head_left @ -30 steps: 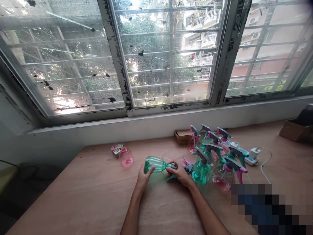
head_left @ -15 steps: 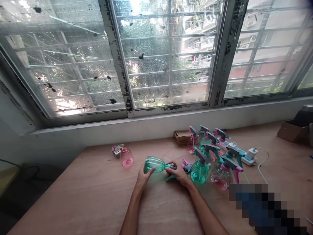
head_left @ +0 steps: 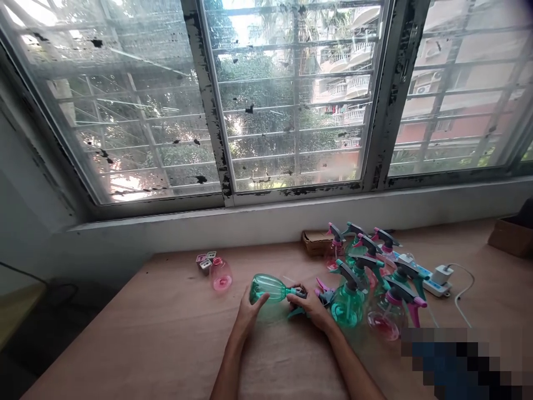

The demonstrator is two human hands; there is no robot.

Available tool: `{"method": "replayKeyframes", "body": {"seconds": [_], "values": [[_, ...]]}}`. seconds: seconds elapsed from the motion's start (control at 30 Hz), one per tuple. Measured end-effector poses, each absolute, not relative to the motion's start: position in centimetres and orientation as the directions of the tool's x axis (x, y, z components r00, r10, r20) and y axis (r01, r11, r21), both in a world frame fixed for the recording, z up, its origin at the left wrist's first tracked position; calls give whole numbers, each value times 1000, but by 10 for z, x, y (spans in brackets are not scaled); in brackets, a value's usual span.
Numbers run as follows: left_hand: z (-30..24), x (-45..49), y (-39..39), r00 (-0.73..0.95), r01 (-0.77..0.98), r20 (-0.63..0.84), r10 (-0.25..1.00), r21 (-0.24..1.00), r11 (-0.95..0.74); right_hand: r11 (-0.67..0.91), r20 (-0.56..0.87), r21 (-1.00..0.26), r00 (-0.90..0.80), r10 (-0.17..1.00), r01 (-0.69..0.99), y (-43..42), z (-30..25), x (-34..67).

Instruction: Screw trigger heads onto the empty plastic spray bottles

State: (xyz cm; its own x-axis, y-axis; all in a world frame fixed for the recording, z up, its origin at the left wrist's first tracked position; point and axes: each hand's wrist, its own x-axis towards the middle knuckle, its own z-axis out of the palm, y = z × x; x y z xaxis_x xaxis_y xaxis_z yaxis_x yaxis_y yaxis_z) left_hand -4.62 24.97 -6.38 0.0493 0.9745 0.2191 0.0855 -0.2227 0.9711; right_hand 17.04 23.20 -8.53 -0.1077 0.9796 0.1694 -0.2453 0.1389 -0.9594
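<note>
My left hand (head_left: 250, 308) is wrapped round the base of a clear green bottle (head_left: 270, 288), which lies on its side above the table with its neck to the right. At that neck my right hand (head_left: 307, 306) grips a grey and green spray head (head_left: 297, 292); fingers hide part of it. Whether the head is fully threaded on I cannot tell. Just right of this hand lies a loose pink and grey spray head (head_left: 325, 291). A green spray bottle (head_left: 347, 304) stands upright beside it.
Several pink and green spray bottles (head_left: 387, 322) crowd the right side. Behind them lie a power strip (head_left: 435, 284) with a charger and cable, and a cardboard box (head_left: 317, 243). An open pink bottle (head_left: 220, 275) stands at left beside small boxes (head_left: 205, 263).
The whole view has shifted slightly, so things appear a little lower and further right. Both hands keep their hold on the green bottle and spray head.
</note>
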Motion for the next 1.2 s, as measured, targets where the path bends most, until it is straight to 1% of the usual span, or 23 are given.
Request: {"method": "replayKeyframes", "body": {"seconds": [0.17, 0.4, 0.6, 0.83, 1.07, 1.2], "values": [[-63, -46, 247, 94, 62, 224, 970, 971, -230, 142, 169, -952, -79, 982, -272, 234, -88, 169], [-62, -48, 249, 74, 68, 213, 974, 974, -218, 141, 172, -957, -104, 980, -253, 234, -92, 169], [-64, -48, 249, 113, 40, 214, 970, 975, -219, 142, 166, -954, -75, 983, -263, 235, -92, 169], [-65, -50, 253, 78, 30, 203, 976, 978, -206, 138, 166, -956, -88, 982, -260, 235, -88, 167], [-66, -50, 252, 126, 4, 223, 967, 974, -225, 141, 169, -950, -78, 983, -279, 239, -96, 167], [-66, -50, 251, 105, 10, 216, 971, 976, -219, 148, 173, -954, -75, 982, -261, 235, -95, 167]]}}
